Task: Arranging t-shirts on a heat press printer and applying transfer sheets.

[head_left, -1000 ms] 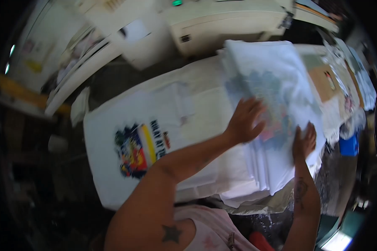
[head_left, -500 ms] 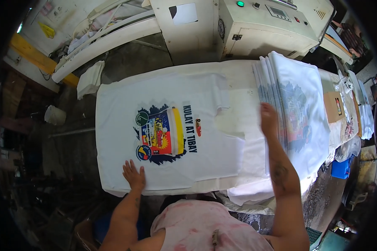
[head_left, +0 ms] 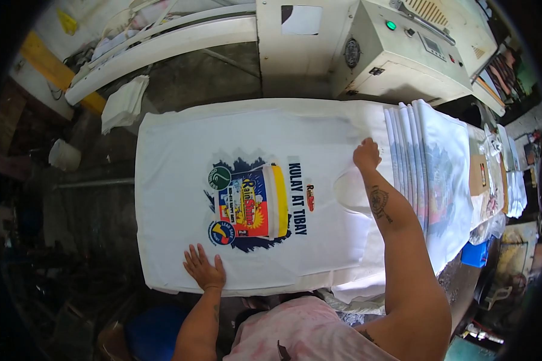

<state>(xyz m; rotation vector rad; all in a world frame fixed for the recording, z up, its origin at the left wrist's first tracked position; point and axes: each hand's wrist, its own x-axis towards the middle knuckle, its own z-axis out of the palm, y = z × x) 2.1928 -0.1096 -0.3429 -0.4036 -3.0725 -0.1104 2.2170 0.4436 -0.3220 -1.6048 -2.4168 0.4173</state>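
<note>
Shirt: the white T-shirt [head_left: 180,180] lies flat on the desk [head_left: 343,108], print side up, its colourful print [head_left: 253,201] near the middle; neck end points toward the stack at your right.
Left hand: your left hand [head_left: 203,269] is spread flat, palm down, on the near hem edge of the shirt, fingers apart.
Right hand: your right hand [head_left: 366,155] rests on the cloth by the far shoulder, near the neckline; fingers curled, and whether they pinch the fabric I cannot tell.
Stack: the pile of printed shirts [head_left: 439,174] sits just beside your right hand, edges fanned.
Machine: a beige machine [head_left: 403,54] with a green light stands behind the desk.
Technique: judging from the pose, you are smoothing the shirt. Keep the left palm anchoring the hem while the right draws the shoulder outward, so creases run off the edge and not into the print. Avoid dragging the stack's edge along.
</note>
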